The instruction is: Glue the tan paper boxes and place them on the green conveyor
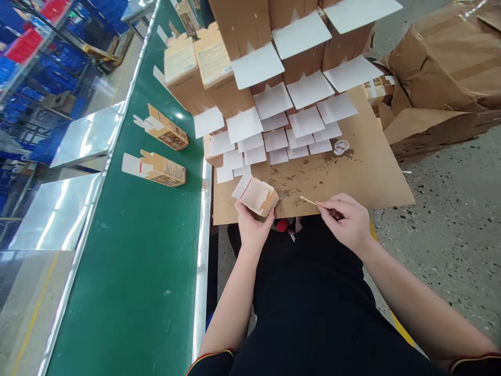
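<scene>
My left hand [253, 230] grips a small cardboard box [270, 200] from below, its white lid flap folded out to the left and its top open towards me. In my right hand [348, 219] a thin cotton swab [308, 200] is pinched between thumb and fingers, its pale tip pointing left. A short gap separates the swab from the box. Both hands are over the near edge of a brown cardboard sheet [364, 180] with dark wet-looking spots. Farther back on it sits a small clear cup [341, 147], contents unclear.
Rows of stacked cartons with white flaps [307, 86] stand behind the hands. On the left runs a green conveyor belt [133, 282] with a metal rail, carrying two open boxes [164, 169]. Large brown paper-wrapped bundles [442, 57] lie at the right. Metal plates [58, 209] jut from the belt's far side.
</scene>
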`<state>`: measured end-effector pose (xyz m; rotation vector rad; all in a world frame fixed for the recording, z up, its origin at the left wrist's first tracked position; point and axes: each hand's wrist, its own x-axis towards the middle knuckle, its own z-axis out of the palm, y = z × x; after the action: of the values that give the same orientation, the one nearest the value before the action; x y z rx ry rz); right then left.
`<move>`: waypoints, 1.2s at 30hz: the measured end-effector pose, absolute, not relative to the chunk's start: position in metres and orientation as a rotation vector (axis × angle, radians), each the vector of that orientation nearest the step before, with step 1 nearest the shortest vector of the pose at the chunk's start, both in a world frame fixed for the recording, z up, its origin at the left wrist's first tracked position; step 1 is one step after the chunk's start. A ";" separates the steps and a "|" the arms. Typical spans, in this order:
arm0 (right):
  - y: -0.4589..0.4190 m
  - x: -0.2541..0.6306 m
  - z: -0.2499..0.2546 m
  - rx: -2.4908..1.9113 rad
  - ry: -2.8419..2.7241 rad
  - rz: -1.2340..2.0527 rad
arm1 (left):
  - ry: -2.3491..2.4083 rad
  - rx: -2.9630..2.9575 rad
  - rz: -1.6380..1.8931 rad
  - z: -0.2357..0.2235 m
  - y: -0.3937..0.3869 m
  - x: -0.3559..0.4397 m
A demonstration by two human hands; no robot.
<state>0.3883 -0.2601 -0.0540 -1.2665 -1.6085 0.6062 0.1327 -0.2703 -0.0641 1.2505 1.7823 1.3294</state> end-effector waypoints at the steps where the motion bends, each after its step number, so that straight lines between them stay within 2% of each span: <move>1: -0.259 0.387 -0.054 -1.243 -1.605 0.606 | 1.787 1.229 1.356 -0.064 -0.270 0.128; 4: -0.255 0.390 -0.055 -1.223 -1.588 0.604 | 1.852 1.116 1.589 -0.059 -0.272 0.089; 8: -0.245 0.402 -0.058 -1.251 -1.573 0.599 | 1.993 1.010 1.909 -0.042 -0.284 -0.009; 13: -0.232 0.405 -0.056 -1.227 -1.578 0.558 | 2.200 0.716 1.766 -0.042 -0.305 -0.092; 17: -0.232 0.411 -0.052 -1.252 -1.561 0.541 | 2.361 0.717 1.764 -0.040 -0.322 -0.102; 20: -0.234 0.422 -0.053 -1.274 -1.532 0.478 | 2.562 1.057 2.099 -0.020 -0.324 -0.090; 23: -0.232 0.433 -0.054 -1.319 -1.507 0.430 | 2.305 1.426 2.376 -0.002 -0.287 -0.064; 26: -0.230 0.436 -0.052 -1.298 -1.536 0.491 | 2.000 1.482 2.166 -0.001 -0.209 -0.036; 30: -0.231 0.439 -0.047 -1.223 -1.592 0.611 | 2.112 1.100 1.546 -0.014 -0.102 -0.013; 36: -0.242 0.459 -0.053 -1.315 -1.596 0.536 | 2.158 0.969 1.153 -0.037 -0.049 -0.004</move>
<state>0.4595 -0.2419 -0.0529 -1.3146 -1.5958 0.5363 -0.0040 -0.0489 -0.0366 0.9690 2.1581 1.1529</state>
